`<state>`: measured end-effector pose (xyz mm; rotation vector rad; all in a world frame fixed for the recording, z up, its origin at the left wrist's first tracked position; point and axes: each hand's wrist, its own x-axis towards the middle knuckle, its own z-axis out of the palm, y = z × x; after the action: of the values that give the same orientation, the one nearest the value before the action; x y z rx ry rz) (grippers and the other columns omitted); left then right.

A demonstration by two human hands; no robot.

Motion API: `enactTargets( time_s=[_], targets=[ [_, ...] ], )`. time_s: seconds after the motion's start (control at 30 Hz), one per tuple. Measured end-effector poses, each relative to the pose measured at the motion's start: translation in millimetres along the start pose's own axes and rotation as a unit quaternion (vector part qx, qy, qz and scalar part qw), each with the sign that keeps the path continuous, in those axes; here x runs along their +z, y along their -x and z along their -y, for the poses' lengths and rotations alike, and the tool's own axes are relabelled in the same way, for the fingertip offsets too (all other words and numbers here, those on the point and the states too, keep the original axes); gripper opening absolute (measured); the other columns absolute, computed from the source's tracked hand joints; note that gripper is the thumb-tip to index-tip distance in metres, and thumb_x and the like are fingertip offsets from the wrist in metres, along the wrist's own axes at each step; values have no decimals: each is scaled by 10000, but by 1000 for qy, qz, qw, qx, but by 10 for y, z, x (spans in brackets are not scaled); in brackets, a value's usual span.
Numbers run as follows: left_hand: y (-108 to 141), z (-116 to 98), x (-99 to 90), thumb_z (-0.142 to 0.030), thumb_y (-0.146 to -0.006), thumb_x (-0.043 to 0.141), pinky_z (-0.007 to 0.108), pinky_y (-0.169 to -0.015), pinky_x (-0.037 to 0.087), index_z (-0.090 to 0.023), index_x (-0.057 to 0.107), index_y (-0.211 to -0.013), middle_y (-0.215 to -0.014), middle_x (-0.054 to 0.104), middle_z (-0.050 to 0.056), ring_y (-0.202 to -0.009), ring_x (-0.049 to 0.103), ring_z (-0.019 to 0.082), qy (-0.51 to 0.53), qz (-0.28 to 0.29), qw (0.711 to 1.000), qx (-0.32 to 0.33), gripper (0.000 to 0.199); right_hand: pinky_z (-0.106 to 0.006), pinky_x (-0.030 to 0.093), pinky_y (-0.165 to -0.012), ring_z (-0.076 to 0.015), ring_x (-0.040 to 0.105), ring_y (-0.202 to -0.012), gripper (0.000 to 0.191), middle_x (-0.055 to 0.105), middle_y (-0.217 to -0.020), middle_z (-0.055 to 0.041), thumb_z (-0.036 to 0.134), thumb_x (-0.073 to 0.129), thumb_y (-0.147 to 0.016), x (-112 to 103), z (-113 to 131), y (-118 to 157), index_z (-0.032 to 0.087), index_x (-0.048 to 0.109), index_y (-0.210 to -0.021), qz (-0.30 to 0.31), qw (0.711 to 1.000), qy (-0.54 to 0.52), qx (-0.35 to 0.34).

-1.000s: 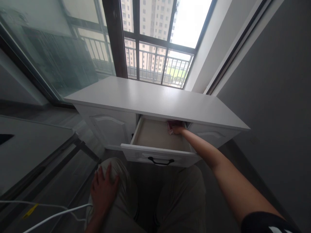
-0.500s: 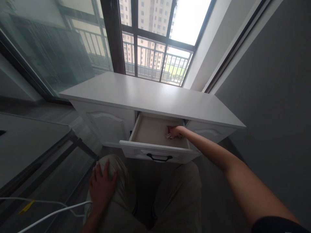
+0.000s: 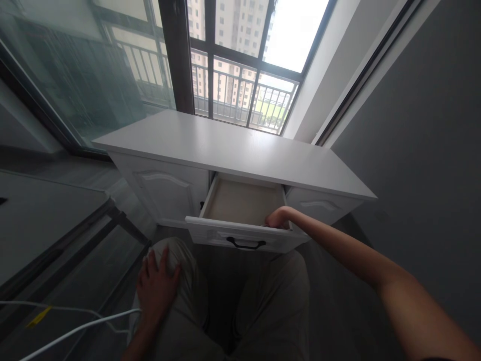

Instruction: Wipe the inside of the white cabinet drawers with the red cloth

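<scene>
My right hand [image 3: 277,217] reaches into the pulled-out drawer [image 3: 236,200], down at its front right corner. Its fingers are closed on a pale cloth, now almost wholly hidden by the hand and the drawer's front panel. That white panel carries a dark curved handle [image 3: 246,244]. The drawer sits in the middle of a white cabinet [image 3: 225,145]. Flat on my left knee [image 3: 171,250] rests my left hand [image 3: 158,281], fingers spread and holding nothing.
A large window [image 3: 240,60] stands behind the cabinet, a grey wall [image 3: 421,150] at the right. To the left is a light-topped table [image 3: 48,210] with a dark frame. White cables [image 3: 80,328], one with a yellow tag [image 3: 38,317], cross the lower left.
My right hand has moved the cloth toward the front of the drawer, and the cloth has mostly gone out of sight. The left hand stays on the knee.
</scene>
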<state>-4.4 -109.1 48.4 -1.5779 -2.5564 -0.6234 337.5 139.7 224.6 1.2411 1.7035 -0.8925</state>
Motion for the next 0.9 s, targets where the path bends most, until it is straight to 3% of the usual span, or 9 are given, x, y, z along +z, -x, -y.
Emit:
enactTargets(
  time_s=[0.2,0.33,0.43,0.47,0.57,0.77,0.9],
  targets=[
    [-1,17,9,-437,-1023,465,575,-1208,366,-172,439,-1609,-1692,328,222,-1545,335,404,-12,5,1000,-6,643,-245,454,-531,-166,593,-606,99,604,-621,-28,68,655,-748,-67,58,-96,126,670,-670,-20,999,41,0],
    [-2,9,29,-419,-1017,476,568,-1209,365,-189,441,-1610,-1693,332,211,-1546,333,398,-16,-2,1000,-6,637,-225,432,-502,-165,611,-602,59,646,-656,-32,98,705,-721,-224,143,-70,119,722,-773,-31,999,-24,-4],
    [2,5,48,-424,-1022,467,575,-1202,371,-182,441,-1609,-1692,327,223,-1543,335,410,-18,-10,1000,3,636,-215,447,-510,-164,643,-605,121,695,-712,-39,91,698,-748,-417,226,-55,121,716,-864,-93,982,-153,-61],
    [4,5,52,-423,-1022,468,576,-1200,373,-182,436,-1612,-1694,325,223,-1543,335,410,-18,-12,1000,5,638,-220,461,-521,-168,652,-606,119,707,-724,-49,72,682,-760,-476,265,-69,118,705,-867,-121,962,-229,-87],
    [6,2,55,-414,-1016,478,581,-1193,381,-185,437,-1612,-1694,330,221,-1539,343,410,-14,-14,1000,7,640,-232,522,-600,-163,667,-625,138,709,-722,-56,10,582,-818,-612,454,-197,126,657,-831,-199,863,-435,-159],
    [-5,-3,58,-405,-997,510,575,-1191,386,-198,462,-1598,-1692,346,204,-1537,350,398,-10,-23,1000,-5,637,-220,518,-611,-135,602,-563,243,596,-594,16,7,518,-902,-924,1030,-623,193,557,-752,-298,695,-618,-216],
    [-17,-3,59,-417,-1009,497,573,-1184,394,-193,466,-1595,-1684,355,214,-1528,366,403,-18,-19,1000,1,628,-234,524,-635,-130,582,-566,214,601,-625,27,66,561,-950,-1201,1300,-819,209,556,-790,-310,642,-657,-246]
  ],
)
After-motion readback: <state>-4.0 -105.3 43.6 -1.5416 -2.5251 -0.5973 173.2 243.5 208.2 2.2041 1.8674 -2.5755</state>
